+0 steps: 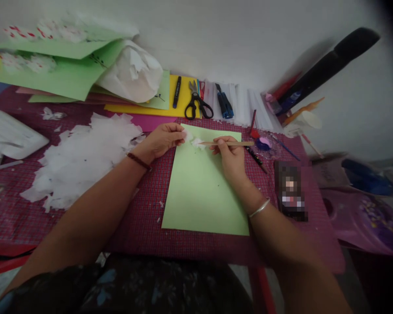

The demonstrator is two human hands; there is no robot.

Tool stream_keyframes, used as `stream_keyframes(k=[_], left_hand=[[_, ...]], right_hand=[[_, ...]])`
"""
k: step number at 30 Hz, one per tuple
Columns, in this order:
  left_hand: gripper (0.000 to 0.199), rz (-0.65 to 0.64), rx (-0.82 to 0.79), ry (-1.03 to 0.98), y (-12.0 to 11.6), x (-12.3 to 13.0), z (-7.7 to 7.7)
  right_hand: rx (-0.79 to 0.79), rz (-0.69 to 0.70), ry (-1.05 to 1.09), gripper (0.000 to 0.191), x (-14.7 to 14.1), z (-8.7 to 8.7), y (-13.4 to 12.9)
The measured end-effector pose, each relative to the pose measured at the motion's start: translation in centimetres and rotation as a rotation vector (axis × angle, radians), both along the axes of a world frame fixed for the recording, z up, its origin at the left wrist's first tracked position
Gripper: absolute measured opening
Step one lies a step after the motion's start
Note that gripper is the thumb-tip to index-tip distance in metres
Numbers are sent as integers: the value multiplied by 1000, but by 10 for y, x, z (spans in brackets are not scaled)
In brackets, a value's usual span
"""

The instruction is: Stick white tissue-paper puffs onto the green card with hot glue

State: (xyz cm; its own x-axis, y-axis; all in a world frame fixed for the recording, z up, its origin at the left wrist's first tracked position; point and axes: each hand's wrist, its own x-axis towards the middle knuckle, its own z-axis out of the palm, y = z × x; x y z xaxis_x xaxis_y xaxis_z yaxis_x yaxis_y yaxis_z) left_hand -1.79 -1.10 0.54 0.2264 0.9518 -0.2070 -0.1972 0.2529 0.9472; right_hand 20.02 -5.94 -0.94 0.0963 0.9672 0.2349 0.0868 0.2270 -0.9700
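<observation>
A light green sheet (206,187) lies flat on the table in front of me. Above its top left corner, my left hand (167,138) pinches a small white tissue piece (187,135). My right hand (231,158) is closed around a thin wooden stick (239,143), held nearly level over the upper part of the sheet. The stick's left tip meets a crumpled white tissue bit (198,143); whether that bit is attached to the sheet cannot be made out. A large pile of white tissue squares (81,157) spreads left of the sheet, partly behind my left forearm.
Scissors (198,102), a marker (177,92) and a blue-black cutter (224,103) lie beyond the sheet. Paint blobs (265,142) on plastic and a dark pen (257,159) are at the right, near a blurred-out dark object (291,192). Decorated green papers (62,78) are stacked back left.
</observation>
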Motion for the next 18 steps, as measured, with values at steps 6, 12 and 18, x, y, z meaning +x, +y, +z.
stream_keyframes(k=[6, 12, 18], left_hand=[[11, 16, 4, 21, -1, -1, 2], [11, 2, 45, 36, -1, -1, -1], [10, 4, 96, 95, -2, 3, -2]], right_hand=[[-27, 30, 33, 15, 2, -2, -3], [-40, 23, 42, 19, -2, -1, 2], [-23, 30, -4, 15, -3, 1, 3]])
